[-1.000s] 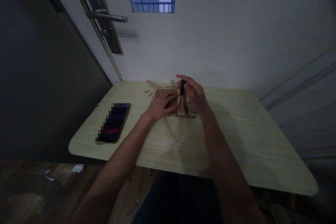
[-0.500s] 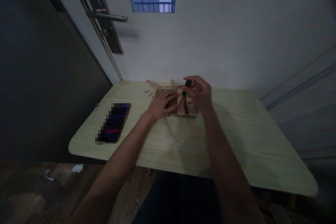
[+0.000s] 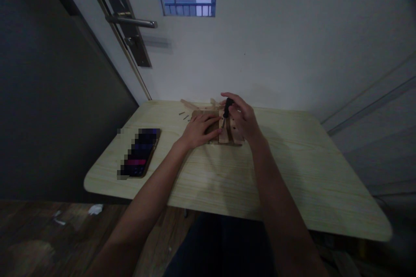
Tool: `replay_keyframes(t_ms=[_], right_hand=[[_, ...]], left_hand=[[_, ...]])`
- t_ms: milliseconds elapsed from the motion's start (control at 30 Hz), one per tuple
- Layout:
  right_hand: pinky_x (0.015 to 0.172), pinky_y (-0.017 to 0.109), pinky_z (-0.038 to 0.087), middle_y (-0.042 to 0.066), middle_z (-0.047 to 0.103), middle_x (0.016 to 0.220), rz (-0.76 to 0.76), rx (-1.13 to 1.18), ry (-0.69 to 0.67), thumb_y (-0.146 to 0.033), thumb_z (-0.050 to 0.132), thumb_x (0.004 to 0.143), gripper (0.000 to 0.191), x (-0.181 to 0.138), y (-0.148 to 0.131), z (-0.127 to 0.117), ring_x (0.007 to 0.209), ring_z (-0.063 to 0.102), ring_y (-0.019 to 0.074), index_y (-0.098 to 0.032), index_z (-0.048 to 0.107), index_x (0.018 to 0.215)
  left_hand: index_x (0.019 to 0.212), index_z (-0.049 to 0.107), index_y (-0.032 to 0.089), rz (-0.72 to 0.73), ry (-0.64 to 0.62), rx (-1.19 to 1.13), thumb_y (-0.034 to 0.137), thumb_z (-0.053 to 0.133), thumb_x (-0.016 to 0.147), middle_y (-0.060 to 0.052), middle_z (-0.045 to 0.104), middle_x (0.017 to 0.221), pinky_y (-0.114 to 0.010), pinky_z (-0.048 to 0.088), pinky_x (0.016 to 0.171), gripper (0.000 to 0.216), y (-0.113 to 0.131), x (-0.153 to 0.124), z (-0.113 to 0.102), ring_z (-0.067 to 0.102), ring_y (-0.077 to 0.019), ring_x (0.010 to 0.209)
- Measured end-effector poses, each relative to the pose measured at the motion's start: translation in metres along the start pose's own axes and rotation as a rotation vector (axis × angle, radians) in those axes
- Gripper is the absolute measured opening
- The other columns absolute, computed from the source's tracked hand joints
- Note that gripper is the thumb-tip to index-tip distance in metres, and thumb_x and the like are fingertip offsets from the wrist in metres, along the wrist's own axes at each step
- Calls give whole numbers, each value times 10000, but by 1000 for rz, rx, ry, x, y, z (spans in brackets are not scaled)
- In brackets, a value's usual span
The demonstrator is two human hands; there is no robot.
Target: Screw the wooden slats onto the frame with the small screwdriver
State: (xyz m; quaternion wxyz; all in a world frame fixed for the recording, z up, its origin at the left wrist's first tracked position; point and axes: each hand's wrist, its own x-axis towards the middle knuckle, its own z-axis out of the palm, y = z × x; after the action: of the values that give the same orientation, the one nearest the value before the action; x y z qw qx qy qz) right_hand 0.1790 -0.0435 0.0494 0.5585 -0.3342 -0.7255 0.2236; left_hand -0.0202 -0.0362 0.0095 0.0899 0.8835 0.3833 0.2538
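My right hand grips the black handle of a screwdriver, its shaft slanting down to the left onto a light wooden strip. The strip belongs to a small wooden piece made of light and darker boards, with dark holes in the light ones. My left hand lies over the left part of this piece, fingers stretched out and apart, fingertips close to the screwdriver's tip. Several screws lie on the table just beyond my left hand. Whether a screw sits under the tip is too small to tell.
A phone lies on the left of the pale wooden table. Thin wood strips rest behind the wooden piece, near the white door. The door has a metal handle.
My right hand has turned and shifted slightly left, fingers rolled around the handle, and the screwdriver stands at a slightly different tilt. My left hand stays on the wood.
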Motion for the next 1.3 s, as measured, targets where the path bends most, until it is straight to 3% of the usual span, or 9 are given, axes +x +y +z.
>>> replay_keyframes(t_ms=[200, 300, 433, 500, 667, 800, 933, 1133, 1300], right_hand=[[761, 351, 630, 37, 766, 1001, 134, 157, -41, -446, 659, 880, 385, -1, 4, 2, 845, 737, 175, -260, 671, 1217], [629, 289, 594, -8, 742, 854, 157, 115, 39, -454, 752, 796, 368, 0, 5, 4, 729, 710, 154, -278, 696, 1114], [478, 234, 491, -79, 584, 628, 130, 32, 161, -457, 857, 687, 423, 2, 3, 5, 525, 574, 113, -293, 677, 1033], [471, 234, 487, -64, 605, 680, 107, -17, 172, -425, 857, 700, 424, 2, 1, 5, 521, 539, 105, -301, 686, 1068], [588, 276, 573, 18, 732, 1067, 44, -114, 110, -342, 714, 845, 267, -2, -4, 4, 667, 599, 122, -296, 723, 1108], [727, 329, 635, 63, 719, 1238, 67, 29, 20, -363, 638, 888, 372, -3, -5, 3, 933, 715, 184, -276, 662, 1249], [811, 361, 645, 56, 745, 1149, 108, 139, -52, -390, 665, 865, 427, -2, -1, 4, 973, 742, 200, -271, 630, 1273], [564, 274, 566, -28, 674, 784, 66, -111, 155, -398, 809, 772, 407, -2, 2, 6, 582, 625, 132, -260, 660, 1124], [655, 299, 597, 38, 733, 1080, 11, -195, 100, -360, 734, 844, 438, -3, -3, 5, 711, 641, 143, -254, 664, 1263]], left_hand=[[1404, 601, 246, 16, 0, 0, 541, 512, 995, -97, 578, 1474, -540, 410, 1144, 512, 0, 0, 0, 527, -314, 1361], [1396, 606, 245, 8, -12, 13, 550, 498, 996, -97, 578, 1472, -541, 411, 1140, 514, 0, 0, 0, 527, -315, 1358], [1408, 599, 240, -2, -17, 16, 564, 485, 996, -111, 585, 1460, -550, 426, 1123, 536, 1, 1, -1, 544, -326, 1337], [1416, 593, 244, -5, -22, 17, 576, 476, 998, -108, 587, 1458, -542, 425, 1125, 546, 2, 0, -2, 548, -324, 1332], [1417, 592, 240, 0, -12, 11, 577, 484, 999, -104, 575, 1473, -535, 402, 1148, 548, 3, 0, -3, 529, -321, 1355], [1428, 583, 245, -20, -24, 11, 560, 507, 994, -108, 584, 1460, -537, 407, 1140, 541, 3, -1, -5, 539, -323, 1342], [1424, 589, 247, -16, -33, 6, 550, 506, 996, -99, 570, 1482, -538, 402, 1149, 531, 3, -1, -5, 524, -321, 1365], [1421, 592, 221, -2, -21, 8, 555, 502, 997, -117, 569, 1480, -549, 412, 1145, 548, 1, -1, -3, 530, -328, 1360], [1427, 583, 242, 2, -14, 21, 605, 460, 1000, -103, 564, 1487, -540, 414, 1145, 574, 0, -2, -1, 530, -315, 1360]])
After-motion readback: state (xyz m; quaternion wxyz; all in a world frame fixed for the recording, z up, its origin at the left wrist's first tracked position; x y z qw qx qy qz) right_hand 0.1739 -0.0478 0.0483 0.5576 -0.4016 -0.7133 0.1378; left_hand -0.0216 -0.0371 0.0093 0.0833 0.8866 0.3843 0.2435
